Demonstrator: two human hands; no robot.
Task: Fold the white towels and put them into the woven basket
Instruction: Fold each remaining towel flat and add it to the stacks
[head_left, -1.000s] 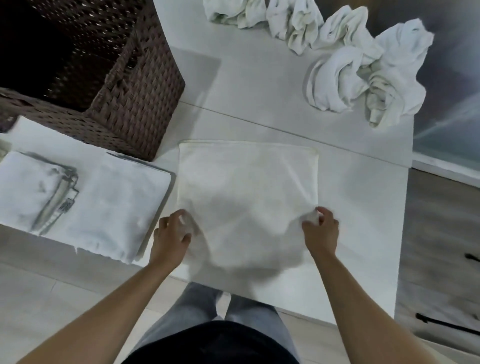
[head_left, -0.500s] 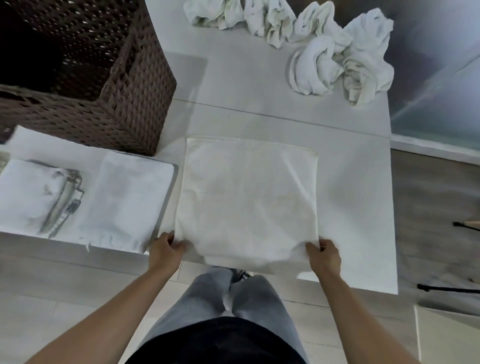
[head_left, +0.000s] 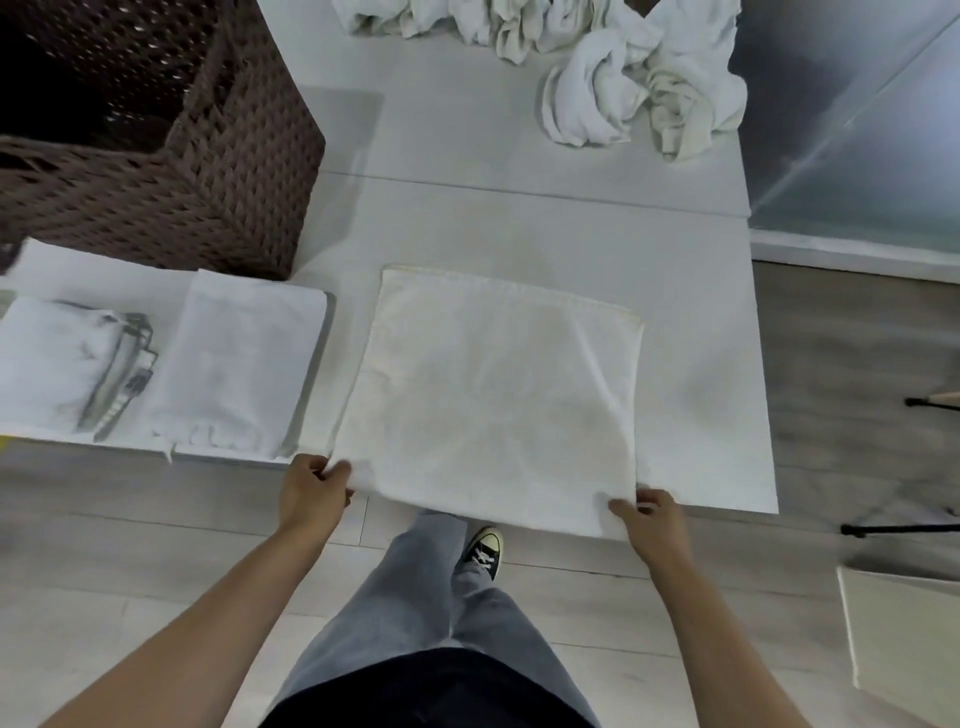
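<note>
A white towel (head_left: 493, 395) lies spread flat and square on the white table (head_left: 691, 415), its near edge hanging past the table's front edge. My left hand (head_left: 311, 491) pinches its near left corner. My right hand (head_left: 652, 519) pinches its near right corner. The brown woven basket (head_left: 208, 182) stands at the table's far left. A heap of crumpled white towels (head_left: 623, 78) lies at the far side. Left of the spread towel rests a folded white towel (head_left: 239, 364), with another folded stack (head_left: 57, 364) beyond it.
The table's right edge runs near a glass wall (head_left: 857, 130). Wooden floor surrounds the table. A white board (head_left: 904, 644) lies on the floor at the lower right. My legs and a dark shoe (head_left: 483, 551) are below the table's front edge.
Both hands have drawn the towel's near corners back toward me, from mid-table to the front edge. The towel went from bunched and lifted to lying flat.
</note>
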